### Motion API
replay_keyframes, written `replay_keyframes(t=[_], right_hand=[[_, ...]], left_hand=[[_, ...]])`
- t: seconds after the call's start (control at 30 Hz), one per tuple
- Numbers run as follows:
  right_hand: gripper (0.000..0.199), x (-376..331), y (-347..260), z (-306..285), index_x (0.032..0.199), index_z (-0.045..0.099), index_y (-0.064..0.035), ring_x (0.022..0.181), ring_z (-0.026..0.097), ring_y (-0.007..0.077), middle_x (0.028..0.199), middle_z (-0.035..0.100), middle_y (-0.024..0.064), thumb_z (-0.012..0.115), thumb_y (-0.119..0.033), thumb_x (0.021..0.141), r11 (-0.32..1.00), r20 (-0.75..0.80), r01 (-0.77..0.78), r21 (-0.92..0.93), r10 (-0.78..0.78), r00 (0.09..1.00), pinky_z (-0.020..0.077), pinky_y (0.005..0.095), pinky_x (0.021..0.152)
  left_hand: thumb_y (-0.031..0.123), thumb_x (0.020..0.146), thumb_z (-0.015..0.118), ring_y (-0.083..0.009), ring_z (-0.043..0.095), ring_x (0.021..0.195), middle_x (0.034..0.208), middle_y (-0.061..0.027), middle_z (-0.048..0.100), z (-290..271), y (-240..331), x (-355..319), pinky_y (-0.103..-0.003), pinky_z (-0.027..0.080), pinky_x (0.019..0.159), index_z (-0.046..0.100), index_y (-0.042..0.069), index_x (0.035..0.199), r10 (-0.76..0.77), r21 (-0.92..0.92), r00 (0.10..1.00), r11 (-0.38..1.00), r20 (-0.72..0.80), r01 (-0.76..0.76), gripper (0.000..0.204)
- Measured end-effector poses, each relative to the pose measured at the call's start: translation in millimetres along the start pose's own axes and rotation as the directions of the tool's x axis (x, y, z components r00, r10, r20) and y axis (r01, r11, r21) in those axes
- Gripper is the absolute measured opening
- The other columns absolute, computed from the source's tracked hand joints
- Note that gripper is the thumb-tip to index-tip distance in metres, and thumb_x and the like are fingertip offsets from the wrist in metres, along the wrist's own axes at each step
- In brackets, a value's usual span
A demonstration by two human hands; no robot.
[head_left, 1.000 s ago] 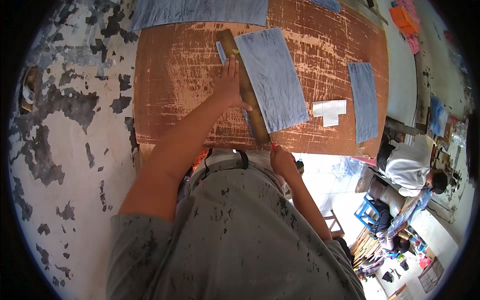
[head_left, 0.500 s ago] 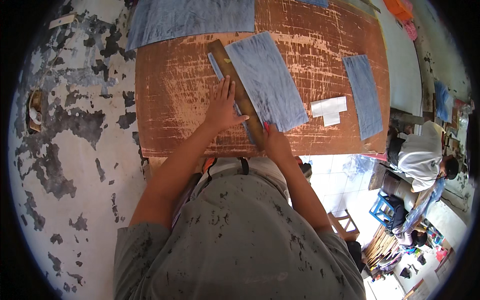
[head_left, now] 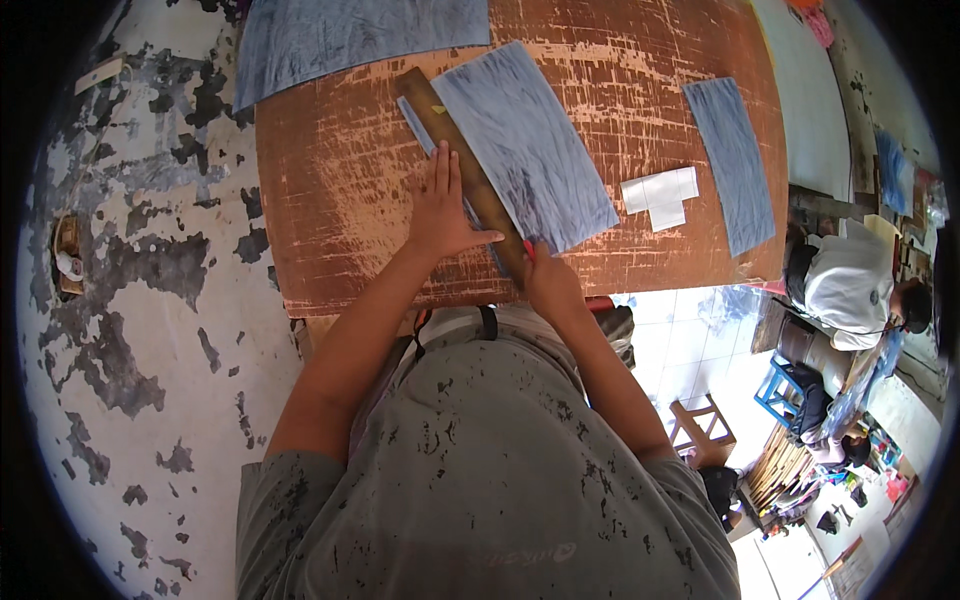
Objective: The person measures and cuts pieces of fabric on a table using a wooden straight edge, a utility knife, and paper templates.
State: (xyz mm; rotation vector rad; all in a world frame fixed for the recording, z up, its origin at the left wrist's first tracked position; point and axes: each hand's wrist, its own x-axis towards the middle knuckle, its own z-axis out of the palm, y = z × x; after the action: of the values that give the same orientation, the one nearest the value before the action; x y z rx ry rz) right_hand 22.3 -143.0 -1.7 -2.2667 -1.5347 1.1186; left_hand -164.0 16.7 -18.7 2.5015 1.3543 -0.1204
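Note:
My left hand (head_left: 438, 220) lies flat with fingers stretched and thumb out, pressing on a long brown straightedge (head_left: 462, 160) that slants across the table. Under and beside the straightedge is a blue-grey streaked sheet (head_left: 530, 145); a narrow blue strip (head_left: 415, 125) of the same look shows along its left edge. My right hand (head_left: 555, 285) is closed around a small red cutter (head_left: 529, 248) at the straightedge's near end, by the sheet's lower corner. The cutter's tip is too small to make out.
The scratched brown table (head_left: 340, 200) carries a larger blue-grey sheet (head_left: 370, 35) at far left, a white paper piece (head_left: 660, 197) and a blue-grey panel (head_left: 730, 165) at right. A wooden stool (head_left: 703, 430), a blue stool (head_left: 778, 392) and a person in white (head_left: 848, 285) are beyond its right side.
The whole view has shifted slightly, with the table sitting higher in it. Both hands keep nearly the same places along the straightedge.

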Motion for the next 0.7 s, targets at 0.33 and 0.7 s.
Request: replay_keyframes(t=[0.33,0.7], right_hand=[[0.035,11.4,-1.2,4.5,0.111,0.054,0.0055,0.086,0.071,0.0556,0.091,0.070,0.0374,0.054,-0.029,0.107,0.998,0.005,0.011,-0.065,-0.010,1.000,0.0561,0.0641,0.078],[0.034,-27.6,27.8,0.6,0.121,0.062,0.0024,0.109,0.071,0.0507,0.112,0.074,0.0333,0.051,-0.026,0.106,0.992,0.248,-0.124,-0.004,0.122,0.961,0.0551,0.0605,0.095]], left_hand=[[0.087,0.058,0.084,-0.0402,-0.001,0.167,0.179,-0.0273,-0.007,-17.1,22.3,13.7,-0.072,0.017,0.126,0.000,-0.007,0.169,-0.147,0.107,0.959,0.987,0.241,0.124,0.168],[0.090,0.060,0.080,-0.0411,0.000,0.167,0.178,-0.0284,-0.012,-29.8,31.0,25.7,-0.079,0.025,0.118,-0.003,-0.009,0.168,-0.215,0.262,0.910,0.957,0.354,0.124,0.169]])
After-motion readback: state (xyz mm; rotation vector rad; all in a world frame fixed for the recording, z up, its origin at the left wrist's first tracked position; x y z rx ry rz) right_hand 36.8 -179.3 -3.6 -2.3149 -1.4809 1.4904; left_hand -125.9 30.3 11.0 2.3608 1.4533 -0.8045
